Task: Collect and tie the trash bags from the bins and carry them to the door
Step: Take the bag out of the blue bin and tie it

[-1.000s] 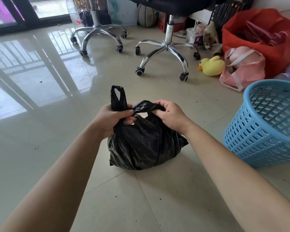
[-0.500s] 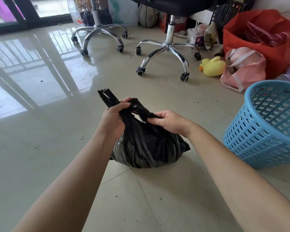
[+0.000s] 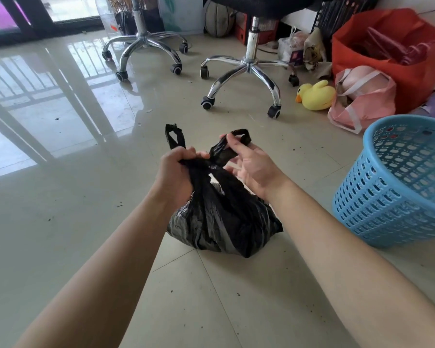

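Black plastic trash bag (image 3: pixel 224 222) on the tiled floor (image 3: pixel 60 197), its handles held in both grips.

Head view: the left grip (image 3: pixel 176 172) is clenched round the bag's twisted neck, with one handle loop (image 3: pixel 175 135) standing up out of the fist. The right grip (image 3: pixel 251 167), palm up, pinches the other loop between thumb and forefinger, its remaining fingers loose. The bag's body rests on the floor between the forearms, near a blue perforated basket (image 3: pixel 387 209) but apart from it. Beyond stand two chrome chair bases (image 3: pixel 246 66), a yellow plush duck (image 3: pixel 317 96) and a pink bag (image 3: pixel 367 106).
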A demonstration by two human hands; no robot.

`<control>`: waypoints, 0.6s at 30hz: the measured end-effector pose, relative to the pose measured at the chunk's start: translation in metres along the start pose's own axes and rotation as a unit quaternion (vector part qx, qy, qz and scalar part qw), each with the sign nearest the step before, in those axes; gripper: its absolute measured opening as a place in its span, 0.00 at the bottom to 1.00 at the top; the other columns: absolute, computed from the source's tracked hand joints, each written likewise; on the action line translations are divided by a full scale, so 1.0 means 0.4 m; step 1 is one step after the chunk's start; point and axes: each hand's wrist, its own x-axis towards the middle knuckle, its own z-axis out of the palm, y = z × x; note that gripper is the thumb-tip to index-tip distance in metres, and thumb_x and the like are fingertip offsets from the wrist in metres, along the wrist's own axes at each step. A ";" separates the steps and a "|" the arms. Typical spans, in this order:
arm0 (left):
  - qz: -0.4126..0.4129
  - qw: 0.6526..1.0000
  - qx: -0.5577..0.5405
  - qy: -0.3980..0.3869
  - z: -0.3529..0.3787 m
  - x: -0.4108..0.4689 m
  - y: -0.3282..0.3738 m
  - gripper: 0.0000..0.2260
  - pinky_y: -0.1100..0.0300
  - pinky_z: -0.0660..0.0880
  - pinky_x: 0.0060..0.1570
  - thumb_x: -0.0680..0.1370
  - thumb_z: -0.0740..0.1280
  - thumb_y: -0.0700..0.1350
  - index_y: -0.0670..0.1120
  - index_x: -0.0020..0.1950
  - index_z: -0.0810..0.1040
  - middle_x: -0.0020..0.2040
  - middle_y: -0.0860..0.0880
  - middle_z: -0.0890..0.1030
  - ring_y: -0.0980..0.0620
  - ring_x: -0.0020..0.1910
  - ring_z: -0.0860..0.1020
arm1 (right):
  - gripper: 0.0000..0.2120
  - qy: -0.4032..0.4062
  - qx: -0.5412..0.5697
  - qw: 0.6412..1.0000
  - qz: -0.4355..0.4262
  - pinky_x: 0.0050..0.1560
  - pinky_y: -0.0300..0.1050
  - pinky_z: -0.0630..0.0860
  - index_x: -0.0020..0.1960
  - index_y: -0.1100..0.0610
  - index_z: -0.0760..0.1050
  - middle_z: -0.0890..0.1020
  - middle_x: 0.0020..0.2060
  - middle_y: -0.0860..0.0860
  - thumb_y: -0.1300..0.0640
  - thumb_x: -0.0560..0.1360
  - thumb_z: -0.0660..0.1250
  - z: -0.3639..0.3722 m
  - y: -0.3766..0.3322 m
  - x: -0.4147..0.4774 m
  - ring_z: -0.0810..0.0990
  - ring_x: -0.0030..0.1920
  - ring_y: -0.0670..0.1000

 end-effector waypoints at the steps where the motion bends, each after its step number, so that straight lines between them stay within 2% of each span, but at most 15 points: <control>1: 0.011 1.000 -0.017 0.002 0.001 0.002 0.000 0.12 0.52 0.73 0.48 0.77 0.56 0.43 0.47 0.32 0.66 0.38 0.45 0.79 0.45 0.42 0.77 | 0.11 0.020 0.053 0.998 -0.010 0.65 0.56 0.74 0.51 0.53 0.79 0.83 0.53 0.52 0.46 0.80 0.64 0.008 -0.005 0.000 0.78 0.64 0.57; 3: 0.039 0.996 -0.068 0.037 -0.003 0.009 -0.004 0.22 0.49 0.70 0.54 0.83 0.50 0.54 0.47 0.31 0.64 0.44 0.44 0.84 0.45 0.49 0.79 | 0.15 0.068 0.137 0.988 0.004 0.55 0.51 0.79 0.44 0.57 0.76 0.85 0.45 0.55 0.51 0.83 0.59 0.013 -0.007 -0.003 0.83 0.52 0.55; 4: 0.052 0.989 -0.120 0.063 -0.007 0.014 -0.010 0.23 0.48 0.70 0.57 0.84 0.48 0.56 0.47 0.32 0.62 0.43 0.44 0.84 0.45 0.50 0.81 | 0.18 0.096 0.187 0.978 0.021 0.51 0.51 0.78 0.41 0.59 0.75 0.85 0.39 0.55 0.52 0.85 0.55 0.008 -0.002 -0.008 0.83 0.46 0.55; 5: 0.066 0.978 -0.170 0.103 -0.015 0.016 -0.016 0.23 0.49 0.72 0.57 0.84 0.47 0.56 0.47 0.32 0.61 0.37 0.45 0.80 0.45 0.45 0.83 | 0.20 0.137 0.240 0.960 0.039 0.49 0.52 0.77 0.40 0.60 0.73 0.84 0.34 0.56 0.53 0.85 0.52 -0.010 0.009 -0.011 0.82 0.42 0.56; 6: 0.071 0.962 -0.215 0.154 -0.032 0.018 -0.022 0.23 0.51 0.75 0.52 0.85 0.46 0.55 0.48 0.32 0.60 0.29 0.47 0.73 0.47 0.33 0.81 | 0.20 0.190 0.287 0.938 0.046 0.46 0.53 0.77 0.39 0.61 0.70 0.81 0.31 0.56 0.56 0.85 0.49 -0.039 0.021 -0.017 0.80 0.38 0.57; 7: 0.064 0.947 -0.240 0.205 -0.060 0.017 -0.026 0.22 0.56 0.77 0.42 0.85 0.46 0.53 0.48 0.32 0.59 0.24 0.50 0.64 0.50 0.23 0.72 | 0.17 0.266 0.306 0.913 0.045 0.42 0.54 0.76 0.39 0.61 0.67 0.76 0.29 0.56 0.60 0.84 0.48 -0.083 0.033 -0.021 0.78 0.35 0.56; 8: 0.047 0.937 -0.231 0.259 -0.089 0.012 -0.033 0.21 0.62 0.72 0.31 0.84 0.46 0.51 0.49 0.31 0.58 0.23 0.51 0.58 0.52 0.18 0.62 | 0.14 0.341 0.304 0.888 0.051 0.37 0.52 0.76 0.40 0.61 0.65 0.72 0.29 0.56 0.64 0.82 0.47 -0.131 0.041 -0.030 0.74 0.30 0.54; 10: 0.009 0.930 -0.156 0.332 -0.140 -0.005 -0.058 0.18 0.67 0.62 0.23 0.82 0.45 0.47 0.49 0.32 0.56 0.22 0.51 0.54 0.52 0.18 0.53 | 0.13 0.445 0.253 0.856 0.066 0.31 0.46 0.74 0.40 0.60 0.64 0.67 0.29 0.54 0.68 0.79 0.45 -0.216 0.064 -0.051 0.67 0.23 0.51; 12: 0.009 0.927 -0.108 0.360 -0.151 -0.014 -0.082 0.17 0.66 0.62 0.22 0.82 0.46 0.46 0.48 0.32 0.57 0.21 0.52 0.55 0.52 0.18 0.52 | 0.13 0.476 0.171 0.860 0.071 0.31 0.44 0.74 0.39 0.59 0.64 0.69 0.29 0.54 0.65 0.80 0.47 -0.244 0.083 -0.058 0.68 0.19 0.49; 14: 0.031 0.928 -0.067 0.364 -0.138 -0.010 -0.096 0.20 0.63 0.67 0.24 0.84 0.48 0.51 0.48 0.33 0.60 0.21 0.52 0.58 0.52 0.18 0.57 | 0.13 0.469 0.098 0.876 0.057 0.35 0.46 0.77 0.40 0.58 0.65 0.71 0.31 0.53 0.59 0.83 0.50 -0.247 0.101 -0.039 0.72 0.20 0.48; 15: 0.038 0.931 -0.032 0.361 -0.131 -0.010 -0.096 0.22 0.61 0.70 0.28 0.85 0.48 0.55 0.47 0.34 0.62 0.23 0.51 0.63 0.51 0.19 0.63 | 0.12 0.441 0.091 0.891 0.054 0.37 0.47 0.78 0.42 0.57 0.67 0.72 0.33 0.53 0.56 0.83 0.53 -0.248 0.103 -0.035 0.74 0.25 0.47; 17: 0.020 0.933 0.063 0.353 -0.127 -0.005 -0.091 0.26 0.56 0.75 0.40 0.83 0.48 0.62 0.45 0.38 0.70 0.32 0.49 0.75 0.51 0.29 0.76 | 0.11 0.363 0.096 0.924 0.067 0.47 0.49 0.79 0.51 0.55 0.72 0.77 0.42 0.52 0.47 0.80 0.62 -0.256 0.099 -0.039 0.78 0.40 0.49; 18: 0.003 0.928 0.107 0.357 -0.135 -0.004 -0.095 0.28 0.54 0.75 0.47 0.81 0.47 0.66 0.45 0.44 0.74 0.39 0.48 0.78 0.52 0.37 0.78 | 0.19 0.325 0.076 0.938 0.089 0.55 0.51 0.77 0.59 0.53 0.73 0.78 0.51 0.52 0.40 0.77 0.65 -0.267 0.102 -0.046 0.78 0.50 0.50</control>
